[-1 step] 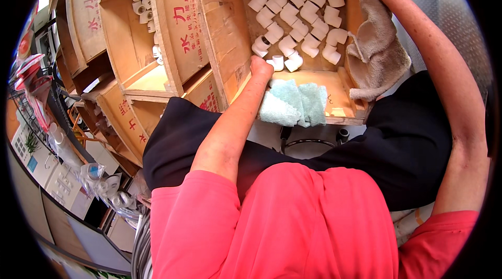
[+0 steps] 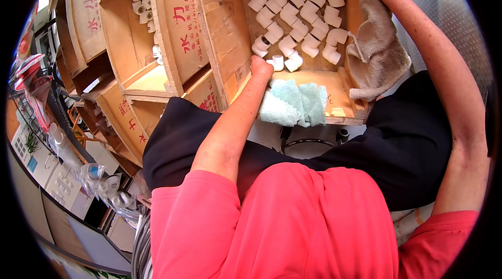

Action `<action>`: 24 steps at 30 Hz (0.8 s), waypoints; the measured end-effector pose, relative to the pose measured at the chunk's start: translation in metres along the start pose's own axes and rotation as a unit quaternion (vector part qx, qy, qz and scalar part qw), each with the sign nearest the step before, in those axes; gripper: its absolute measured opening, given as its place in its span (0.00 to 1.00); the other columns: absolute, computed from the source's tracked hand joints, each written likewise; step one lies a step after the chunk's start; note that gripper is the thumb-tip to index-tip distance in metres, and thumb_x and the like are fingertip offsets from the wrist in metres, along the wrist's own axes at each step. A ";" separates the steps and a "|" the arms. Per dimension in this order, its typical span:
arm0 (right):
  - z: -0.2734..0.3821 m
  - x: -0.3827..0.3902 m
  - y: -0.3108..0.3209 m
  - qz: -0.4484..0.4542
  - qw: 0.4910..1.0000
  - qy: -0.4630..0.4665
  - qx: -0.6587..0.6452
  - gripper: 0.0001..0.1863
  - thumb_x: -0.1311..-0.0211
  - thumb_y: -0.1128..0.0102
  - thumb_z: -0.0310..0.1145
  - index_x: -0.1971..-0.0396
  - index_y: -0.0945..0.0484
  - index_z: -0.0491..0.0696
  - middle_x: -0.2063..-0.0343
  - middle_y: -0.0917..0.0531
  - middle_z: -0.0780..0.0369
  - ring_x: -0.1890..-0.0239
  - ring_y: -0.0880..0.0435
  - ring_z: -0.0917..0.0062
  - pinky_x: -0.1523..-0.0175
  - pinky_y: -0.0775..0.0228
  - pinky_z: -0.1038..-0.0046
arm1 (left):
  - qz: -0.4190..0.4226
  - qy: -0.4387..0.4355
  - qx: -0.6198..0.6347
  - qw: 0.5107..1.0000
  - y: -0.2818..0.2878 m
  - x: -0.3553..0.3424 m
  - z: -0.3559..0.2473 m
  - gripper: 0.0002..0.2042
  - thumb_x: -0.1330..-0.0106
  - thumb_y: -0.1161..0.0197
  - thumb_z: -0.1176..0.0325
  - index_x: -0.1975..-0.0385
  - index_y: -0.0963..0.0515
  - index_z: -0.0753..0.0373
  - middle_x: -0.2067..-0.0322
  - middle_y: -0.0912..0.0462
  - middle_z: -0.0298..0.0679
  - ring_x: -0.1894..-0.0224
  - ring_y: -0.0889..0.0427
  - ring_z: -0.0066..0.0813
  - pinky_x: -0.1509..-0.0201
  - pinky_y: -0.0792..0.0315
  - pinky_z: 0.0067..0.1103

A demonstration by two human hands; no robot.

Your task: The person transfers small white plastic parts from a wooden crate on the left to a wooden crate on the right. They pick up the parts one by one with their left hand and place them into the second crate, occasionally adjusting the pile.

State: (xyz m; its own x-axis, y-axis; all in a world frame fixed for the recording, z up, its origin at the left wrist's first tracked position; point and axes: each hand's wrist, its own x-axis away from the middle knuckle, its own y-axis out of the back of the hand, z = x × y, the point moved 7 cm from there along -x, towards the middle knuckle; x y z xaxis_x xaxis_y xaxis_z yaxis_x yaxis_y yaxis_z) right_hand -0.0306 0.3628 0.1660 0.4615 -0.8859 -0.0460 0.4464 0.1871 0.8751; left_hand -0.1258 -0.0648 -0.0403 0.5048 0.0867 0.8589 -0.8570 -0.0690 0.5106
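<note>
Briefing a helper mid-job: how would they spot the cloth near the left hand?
Find the wooden box holding many white elbows. On its near edge, just right of the left hand, lies a folded cloth. It is pale green, unlike the brown towel on the box's right side.

Bright; sharp centre; fisheye-bent edges

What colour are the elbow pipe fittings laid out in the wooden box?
The elbow pipe fittings are white, showing best in the head view.
</note>
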 end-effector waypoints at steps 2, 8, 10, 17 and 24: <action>0.000 0.000 0.002 0.013 1.000 -0.018 0.004 0.42 0.51 0.47 0.28 0.33 0.52 0.48 0.61 0.23 0.40 0.58 0.23 0.46 0.50 0.31 0.55 | 0.007 0.001 0.012 1.000 -0.007 -0.010 0.004 0.28 0.48 0.34 0.74 0.47 0.36 0.71 0.48 0.26 0.57 0.45 0.25 0.50 0.41 0.31 0.32; 0.009 0.003 0.003 0.014 1.000 -0.021 0.003 0.42 0.51 0.47 0.28 0.33 0.52 0.49 0.62 0.23 0.39 0.59 0.23 0.46 0.51 0.30 0.55 | -0.005 -0.029 0.073 0.997 -0.025 -0.059 0.029 0.27 0.47 0.35 0.67 0.49 0.34 0.72 0.51 0.24 0.60 0.45 0.25 0.51 0.41 0.31 0.33; 0.009 0.003 0.003 0.009 1.000 -0.015 0.004 0.42 0.51 0.47 0.28 0.33 0.52 0.49 0.62 0.23 0.40 0.59 0.23 0.46 0.51 0.30 0.54 | -0.003 -0.037 0.069 0.997 -0.027 -0.061 0.028 0.26 0.47 0.35 0.67 0.50 0.33 0.72 0.51 0.24 0.60 0.45 0.25 0.52 0.41 0.31 0.33; 0.004 0.000 0.000 0.016 1.000 -0.021 0.005 0.42 0.51 0.48 0.28 0.33 0.52 0.50 0.62 0.23 0.40 0.59 0.23 0.46 0.50 0.31 0.55 | -0.046 -0.045 0.105 0.992 -0.018 -0.047 0.019 0.26 0.46 0.36 0.66 0.50 0.35 0.73 0.52 0.24 0.62 0.46 0.25 0.53 0.42 0.31 0.35; 0.001 0.000 0.001 0.009 1.000 -0.014 -0.004 0.41 0.51 0.48 0.28 0.33 0.51 0.49 0.62 0.23 0.40 0.59 0.23 0.46 0.51 0.30 0.55 | -0.060 -0.048 0.172 0.982 0.000 -0.015 -0.005 0.23 0.41 0.39 0.68 0.51 0.38 0.74 0.58 0.23 0.62 0.63 0.17 0.51 0.60 0.21 0.33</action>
State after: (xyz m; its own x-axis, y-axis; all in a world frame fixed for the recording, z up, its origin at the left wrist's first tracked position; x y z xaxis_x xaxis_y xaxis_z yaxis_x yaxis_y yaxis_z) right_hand -0.0314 0.3628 0.1677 0.4487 -0.8936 -0.0165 0.4435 0.2066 0.8721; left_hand -0.1339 -0.0608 -0.0532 0.6210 0.0212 0.7835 -0.7140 -0.3972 0.5767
